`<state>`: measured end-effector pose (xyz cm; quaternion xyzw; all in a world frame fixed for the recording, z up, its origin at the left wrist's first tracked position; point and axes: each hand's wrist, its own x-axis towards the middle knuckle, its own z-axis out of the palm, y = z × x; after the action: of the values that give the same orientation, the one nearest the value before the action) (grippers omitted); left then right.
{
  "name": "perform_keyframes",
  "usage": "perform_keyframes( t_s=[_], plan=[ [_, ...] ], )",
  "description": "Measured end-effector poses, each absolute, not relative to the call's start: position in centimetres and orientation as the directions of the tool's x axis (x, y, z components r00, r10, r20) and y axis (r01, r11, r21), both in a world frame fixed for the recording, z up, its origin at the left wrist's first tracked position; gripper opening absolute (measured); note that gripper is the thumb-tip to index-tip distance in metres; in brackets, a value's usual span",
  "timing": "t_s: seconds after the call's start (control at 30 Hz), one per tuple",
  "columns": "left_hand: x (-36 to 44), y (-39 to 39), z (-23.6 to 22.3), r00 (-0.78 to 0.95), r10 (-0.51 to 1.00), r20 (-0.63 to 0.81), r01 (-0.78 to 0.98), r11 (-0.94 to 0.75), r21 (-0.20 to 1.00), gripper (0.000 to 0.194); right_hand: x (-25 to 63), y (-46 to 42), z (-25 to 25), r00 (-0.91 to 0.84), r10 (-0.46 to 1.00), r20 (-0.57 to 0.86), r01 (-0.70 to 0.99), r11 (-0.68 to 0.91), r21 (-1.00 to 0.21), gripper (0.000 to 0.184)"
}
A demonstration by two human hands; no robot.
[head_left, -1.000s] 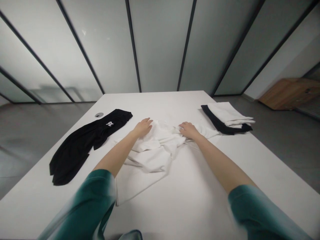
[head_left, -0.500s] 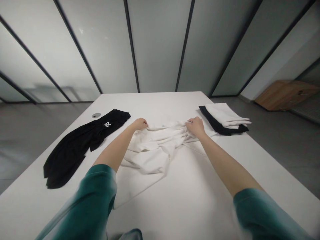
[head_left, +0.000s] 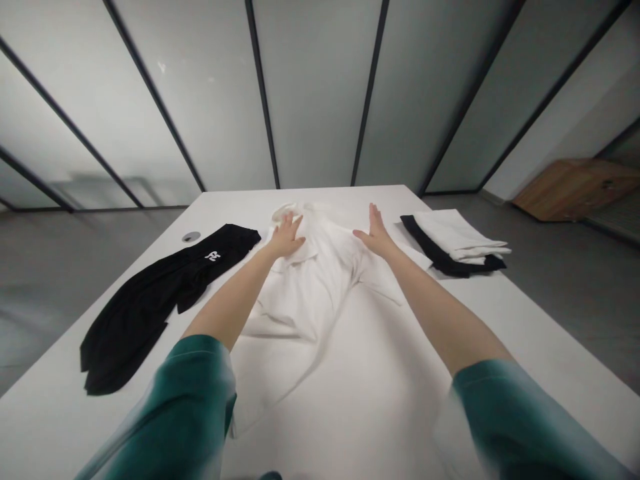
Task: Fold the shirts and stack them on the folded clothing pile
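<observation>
Shifted farther away, the white shirt (head_left: 303,293) looks light and soft, best pinched along its edges, both hands (head_left: 286,238) splayed, gripping nothing.

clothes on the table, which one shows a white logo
The long black garment at left, its white logo near the far end; the central white garment and right-hand folded stack show none.

A wall of frosted panels (head_left: 315,100), divided by dark bars (head_left: 371,100), runs across the back, paler at the left and greyer towards the right. A faint shadow (head_left: 100,187) shows low on the left panels. Grey floor (head_left: 35,267) flanks a white table (head_left: 540,373). At far right, beside a plain pale wall (head_left: 560,127), stands wooden furniture (head_left: 575,188), perhaps a cabinet.
</observation>
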<state>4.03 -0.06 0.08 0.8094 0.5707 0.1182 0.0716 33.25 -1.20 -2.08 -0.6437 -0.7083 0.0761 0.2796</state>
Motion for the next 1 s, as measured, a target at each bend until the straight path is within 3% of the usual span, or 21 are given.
perform_keyframes(
  t_s=[0.07, 0.13, 0.27, 0.43, 0.53, 0.67, 0.73, 0.83, 1.0],
  plan=[
    [3.7, -2.0, -0.6, 0.365, 0.931, -0.019, 0.919, -0.356, 0.171, 0.055, 32.2, -3.4, -3.2, -0.136, 0.964, 0.229, 0.891, 0.22, -0.396, 0.073],
    [3.4, -3.9, -1.5, 0.303, 0.949, -0.09, 0.95, -0.292, 0.113, 0.058, 30.7, -6.4, -4.7, -0.224, 0.97, 0.093, 0.906, 0.242, -0.348, 0.061],
    [2.8, -6.5, -3.4, 0.154, 0.977, -0.147, 0.986, -0.142, 0.089, 0.084, 27.9, -11.6, -7.6, -0.177, 0.979, -0.098, 0.963, 0.151, -0.225, 0.071],
    [1.9, -7.6, -4.4, 0.2, 0.963, -0.183, 0.976, -0.18, 0.119, 0.088, 29.7, -10.9, -8.2, -0.115, 0.981, -0.154, 0.988, 0.097, -0.118, 0.073],
    [1.5, -8.5, -4.4, 0.365, 0.919, -0.148, 0.918, -0.328, 0.225, 0.081, 33.4, -7.8, -7.0, -0.012, 0.995, -0.104, 0.997, 0.004, -0.077, 0.07],
    [1.7, -9.8, -5.0, 0.487, 0.865, -0.124, 0.858, -0.447, 0.252, 0.077, 35.5, -5.5, -5.0, 0.133, 0.974, 0.182, 0.989, -0.119, -0.084, 0.057],
    [2.0, -10.0, -5.6, 0.448, 0.885, -0.125, 0.883, -0.416, 0.219, 0.078, 34.4, -6.0, -4.4, 0.113, 0.967, 0.229, 0.989, -0.087, -0.12, 0.046],
    [2.6, -9.7, -6.6, 0.363, 0.929, -0.077, 0.919, -0.343, 0.195, 0.076, 31.3, -8.4, -4.3, 0.014, 0.983, 0.183, 0.991, 0.011, -0.136, 0.043],
    [3.5, -8.8, -7.6, 0.204, 0.978, 0.027, 0.959, -0.206, 0.197, 0.066, 27.2, -14.4, -6.6, -0.189, 0.962, 0.195, 0.973, 0.21, -0.095, 0.062]
  ],
)
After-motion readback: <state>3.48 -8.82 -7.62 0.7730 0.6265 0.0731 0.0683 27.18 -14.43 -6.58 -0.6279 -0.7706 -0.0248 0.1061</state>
